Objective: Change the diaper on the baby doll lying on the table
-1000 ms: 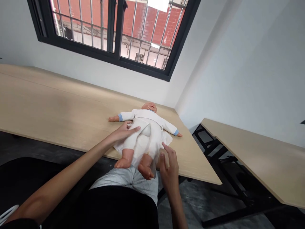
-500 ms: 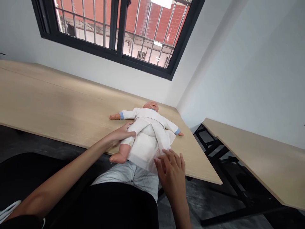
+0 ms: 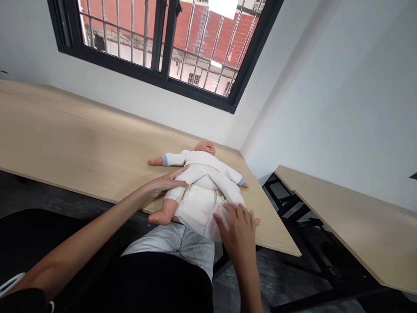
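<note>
A baby doll (image 3: 198,174) in a white garment with blue cuffs lies on its back at the front edge of a light wooden table (image 3: 81,148), head toward the wall. My left hand (image 3: 164,182) rests flat on the doll's hip, fingers stretched out along the garment. My right hand (image 3: 237,228) lies on the doll's other leg and the loose white cloth (image 3: 195,211) spread below its waist, fingers apart. One bare foot (image 3: 155,217) sticks out past the table edge. The other foot is mostly hidden under my right hand.
A barred, black-framed window (image 3: 163,43) sits above the table in the white wall. A second wooden table (image 3: 345,217) stands to the right, with a gap and black metal legs (image 3: 293,204) between. My lap is under the table edge.
The doll's legs have dropped from raised to lying flat and spread. My right hand moved up onto the right leg and cloth. My left hand stayed on the hip.
</note>
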{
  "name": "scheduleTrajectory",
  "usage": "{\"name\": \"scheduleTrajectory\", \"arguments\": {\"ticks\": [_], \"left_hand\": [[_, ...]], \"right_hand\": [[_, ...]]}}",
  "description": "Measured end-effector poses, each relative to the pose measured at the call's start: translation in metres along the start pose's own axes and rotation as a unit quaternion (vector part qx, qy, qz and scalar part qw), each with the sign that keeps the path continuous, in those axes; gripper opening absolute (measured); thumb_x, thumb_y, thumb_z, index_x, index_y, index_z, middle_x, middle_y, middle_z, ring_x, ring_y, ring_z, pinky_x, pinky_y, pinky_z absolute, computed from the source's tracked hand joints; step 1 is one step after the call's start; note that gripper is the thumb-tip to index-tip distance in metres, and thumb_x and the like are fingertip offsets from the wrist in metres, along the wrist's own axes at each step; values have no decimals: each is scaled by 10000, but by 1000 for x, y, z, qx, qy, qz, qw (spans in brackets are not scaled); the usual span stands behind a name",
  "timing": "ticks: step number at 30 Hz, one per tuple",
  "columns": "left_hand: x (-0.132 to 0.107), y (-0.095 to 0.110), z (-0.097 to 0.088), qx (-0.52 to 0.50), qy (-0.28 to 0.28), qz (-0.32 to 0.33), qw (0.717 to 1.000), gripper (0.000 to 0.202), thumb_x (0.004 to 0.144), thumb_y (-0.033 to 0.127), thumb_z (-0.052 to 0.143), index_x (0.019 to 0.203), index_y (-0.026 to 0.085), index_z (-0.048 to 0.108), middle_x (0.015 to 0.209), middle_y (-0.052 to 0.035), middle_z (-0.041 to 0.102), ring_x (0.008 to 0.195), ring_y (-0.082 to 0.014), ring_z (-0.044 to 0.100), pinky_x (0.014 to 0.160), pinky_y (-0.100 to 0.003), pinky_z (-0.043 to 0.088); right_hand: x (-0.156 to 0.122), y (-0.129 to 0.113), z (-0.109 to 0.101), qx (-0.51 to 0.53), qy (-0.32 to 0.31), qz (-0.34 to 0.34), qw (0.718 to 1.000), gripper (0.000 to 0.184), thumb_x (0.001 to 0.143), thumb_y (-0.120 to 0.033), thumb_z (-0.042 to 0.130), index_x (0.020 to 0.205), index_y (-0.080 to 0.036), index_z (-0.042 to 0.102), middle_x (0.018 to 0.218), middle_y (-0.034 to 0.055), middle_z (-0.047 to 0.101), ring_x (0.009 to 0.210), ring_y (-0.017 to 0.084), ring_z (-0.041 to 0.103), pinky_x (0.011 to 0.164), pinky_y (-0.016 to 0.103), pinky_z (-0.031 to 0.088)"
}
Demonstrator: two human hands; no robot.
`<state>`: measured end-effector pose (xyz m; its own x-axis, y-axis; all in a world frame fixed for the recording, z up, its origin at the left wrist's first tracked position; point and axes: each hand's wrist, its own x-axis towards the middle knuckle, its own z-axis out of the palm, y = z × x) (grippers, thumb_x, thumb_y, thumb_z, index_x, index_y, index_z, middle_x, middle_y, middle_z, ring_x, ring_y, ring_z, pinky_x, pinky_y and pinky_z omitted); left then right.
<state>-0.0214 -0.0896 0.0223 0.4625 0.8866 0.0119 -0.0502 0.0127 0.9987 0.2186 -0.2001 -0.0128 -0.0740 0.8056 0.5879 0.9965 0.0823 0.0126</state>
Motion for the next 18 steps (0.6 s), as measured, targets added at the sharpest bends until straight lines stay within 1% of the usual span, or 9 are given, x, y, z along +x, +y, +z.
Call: {"name": "scheduleTrajectory", "arguments": {"ticks": [2, 5, 6, 8, 10, 13, 15, 16, 18], "left_hand": [[3, 0, 0, 21, 17, 9, 1000, 882, 673, 259, 731, 1454, 268, 323, 1431, -74, 452, 1195, -260, 527, 930, -295, 478], [9, -3, -1, 33, -4, 26, 999, 905, 694, 254, 713, 1481, 237, 266, 1473, -87, 398, 1276, -287, 454, 989, -319, 439], [12, -5, -3, 45, -11, 33, 998, 902, 704, 259, 701, 1486, 227, 253, 1478, -90, 388, 1294, -290, 432, 1006, -322, 424], [17, -7, -6, 108, -7, 53, 993, 866, 725, 280, 674, 1485, 222, 262, 1487, -84, 373, 1319, -293, 395, 1050, -341, 379], [24, -9, -10, 223, 18, 93, 970, 794, 736, 288, 654, 1460, 237, 330, 1458, -74, 410, 1318, -299, 385, 1087, -390, 326], [34, -10, -13, 378, 38, 187, 906, 619, 739, 246, 645, 1344, 279, 514, 1406, -69, 447, 1333, -314, 345, 1113, -459, 263], [39, -10, -12, 424, 9, 245, 872, 484, 764, 210, 619, 1238, 303, 613, 1437, -49, 412, 1374, -302, 282, 1135, -463, 211], [41, -10, -11, 433, -16, 262, 862, 432, 784, 192, 590, 1196, 310, 642, 1457, -32, 396, 1394, -287, 250, 1146, -455, 184], [44, -8, -8, 436, -66, 269, 856, 396, 812, 157, 531, 1148, 312, 669, 1466, 3, 407, 1415, -250, 223, 1156, -436, 158]], "right_hand": [[-5, -19, 3, 29, -1, -31, 999, 556, 877, -567, 483, 1234, -149, 569, 1251, 146, 587, 1257, 336, 443, 1083, 536, 269], [-12, -52, 11, 75, -36, -85, 993, 739, 807, -657, 521, 1382, -200, 445, 1390, 135, 480, 1302, 343, 408, 1073, 516, 308], [-13, -60, 15, 79, -47, -88, 992, 725, 807, -638, 539, 1401, -238, 424, 1423, 117, 449, 1317, 354, 389, 1066, 523, 315], [-13, -68, 21, 76, -64, -83, 992, 597, 849, -495, 570, 1397, -306, 428, 1441, 72, 437, 1332, 361, 368, 1057, 530, 319], [-12, -69, 26, 68, -66, -79, 992, 492, 879, -281, 545, 1363, -334, 472, 1409, 33, 482, 1327, 343, 384, 1053, 517, 324], [-12, -62, 28, 65, -51, -93, 992, 528, 841, -80, 470, 1304, -324, 540, 1331, 3, 562, 1276, 312, 456, 1019, 471, 370], [-13, -57, 27, 61, -31, -108, 992, 552, 816, -25, 430, 1277, -296, 566, 1280, -4, 602, 1217, 290, 516, 982, 429, 403], [-13, -54, 24, 56, -18, -115, 992, 552, 811, -12, 415, 1263, -284, 577, 1262, -5, 615, 1193, 280, 536, 963, 409, 413], [-11, -48, 16, 43, 12, -132, 990, 526, 817, -10, 393, 1233, -261, 595, 1243, 2, 627, 1166, 264, 554, 921, 379, 422]]}}
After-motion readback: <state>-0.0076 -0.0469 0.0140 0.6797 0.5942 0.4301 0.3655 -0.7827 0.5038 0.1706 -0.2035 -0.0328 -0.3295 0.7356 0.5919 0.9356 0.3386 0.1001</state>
